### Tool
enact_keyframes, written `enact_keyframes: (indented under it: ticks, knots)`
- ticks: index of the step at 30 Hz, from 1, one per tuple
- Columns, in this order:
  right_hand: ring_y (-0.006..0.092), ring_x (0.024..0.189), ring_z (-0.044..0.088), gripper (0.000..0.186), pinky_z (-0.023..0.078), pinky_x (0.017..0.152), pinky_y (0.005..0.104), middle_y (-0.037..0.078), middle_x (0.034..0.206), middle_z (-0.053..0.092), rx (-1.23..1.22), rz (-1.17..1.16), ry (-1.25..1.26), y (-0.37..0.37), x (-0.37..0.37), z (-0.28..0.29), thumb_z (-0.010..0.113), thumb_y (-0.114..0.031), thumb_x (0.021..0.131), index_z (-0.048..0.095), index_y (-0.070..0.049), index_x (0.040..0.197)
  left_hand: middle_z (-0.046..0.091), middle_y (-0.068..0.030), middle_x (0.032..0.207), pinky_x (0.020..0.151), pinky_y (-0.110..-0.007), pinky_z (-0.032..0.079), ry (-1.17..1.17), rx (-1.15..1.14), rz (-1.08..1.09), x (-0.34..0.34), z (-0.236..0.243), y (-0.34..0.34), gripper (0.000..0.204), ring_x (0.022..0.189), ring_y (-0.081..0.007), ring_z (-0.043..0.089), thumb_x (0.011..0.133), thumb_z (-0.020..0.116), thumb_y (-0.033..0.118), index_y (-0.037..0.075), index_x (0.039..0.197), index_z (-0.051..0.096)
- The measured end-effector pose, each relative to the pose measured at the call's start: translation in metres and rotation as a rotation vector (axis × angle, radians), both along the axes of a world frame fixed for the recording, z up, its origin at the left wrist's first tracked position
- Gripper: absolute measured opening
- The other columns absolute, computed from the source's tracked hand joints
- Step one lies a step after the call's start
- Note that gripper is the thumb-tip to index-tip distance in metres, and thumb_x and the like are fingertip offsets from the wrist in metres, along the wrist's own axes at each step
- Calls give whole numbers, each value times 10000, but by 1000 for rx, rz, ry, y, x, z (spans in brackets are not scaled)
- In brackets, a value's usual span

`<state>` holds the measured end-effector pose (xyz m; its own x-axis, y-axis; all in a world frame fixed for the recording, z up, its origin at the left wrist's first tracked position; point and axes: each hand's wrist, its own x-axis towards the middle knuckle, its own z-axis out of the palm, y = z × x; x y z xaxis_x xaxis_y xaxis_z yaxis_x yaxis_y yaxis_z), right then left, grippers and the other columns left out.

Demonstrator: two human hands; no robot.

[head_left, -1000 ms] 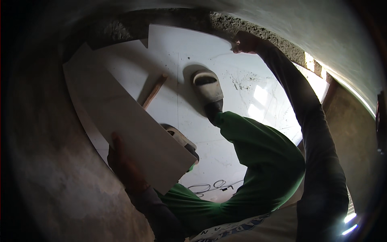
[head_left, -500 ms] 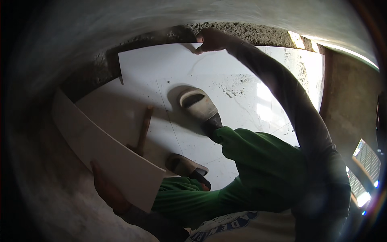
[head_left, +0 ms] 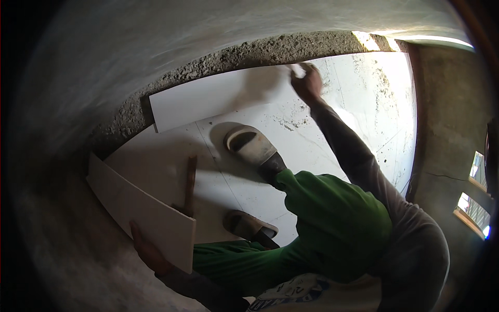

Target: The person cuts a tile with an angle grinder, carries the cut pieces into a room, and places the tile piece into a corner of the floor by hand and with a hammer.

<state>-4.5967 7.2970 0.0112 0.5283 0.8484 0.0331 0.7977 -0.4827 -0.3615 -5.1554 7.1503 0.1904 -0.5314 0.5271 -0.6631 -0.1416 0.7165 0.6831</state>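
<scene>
My left hand (head_left: 148,254) grips a long, narrow white tile strip (head_left: 140,205) by its lower side, with the fingers mostly hidden behind it. The strip is tilted up beside the wall at the left. Another white tile strip (head_left: 202,101) lies along the rough edge of the floor. My right hand (head_left: 307,84) is just beyond this strip's right part, with thumb and fingers apart and nothing between them. Its shadow falls on the strip. Whether a fingertip touches the tile I cannot tell.
White floor tiles (head_left: 244,190) carry dark crumbs of debris. A rough mortar band (head_left: 249,54) runs between tile and curved-looking wall (head_left: 208,31). A wooden-handled tool (head_left: 191,182) lies beside the held strip, its lower end partly hidden. My slippered feet (head_left: 252,144) stand on the tiles.
My right hand has let go of the far edge of the lying strip and moved right. That strip's left end now sits closer to my feet. My left hand keeps its hold.
</scene>
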Motion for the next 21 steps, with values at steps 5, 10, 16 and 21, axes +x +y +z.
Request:
enact_keyframes:
  ticks: [5,10,16,21]
  knots:
    - [384,1171,641,738,498,991,441,287,1247,657,-207,-249,94,-75,42,-13,765,-500,802,634,29,1299,521,-145,1440,1108,-354,362,118,-77,-12,13,24,-3,661,1281,-248,505,1054,522,478,-45,1456,485]
    - [257,904,699,790,537,800,375,187,931,747,-120,-212,41,-89,89,-29,830,-529,780,627,72,1252,552,-131,1401,1095,-345,383,-25,62,-24,7,-15,-6,581,1252,-242,519,1070,534,411,-39,1436,518]
    - [324,1166,619,525,511,965,489,149,1250,635,56,-32,-186,-34,-18,-2,719,-360,875,639,-58,1298,674,-220,1217,959,-402,523,160,126,5,-3,-57,-43,390,1076,-314,671,1030,542,151,-74,1346,581]
    - [272,869,724,367,567,779,366,136,986,739,-13,361,531,-19,-130,21,768,-190,875,688,-29,1195,674,-301,1085,845,-448,557,1049,-8,-756,48,-55,-23,338,982,-400,691,1023,534,140,-90,1256,621]
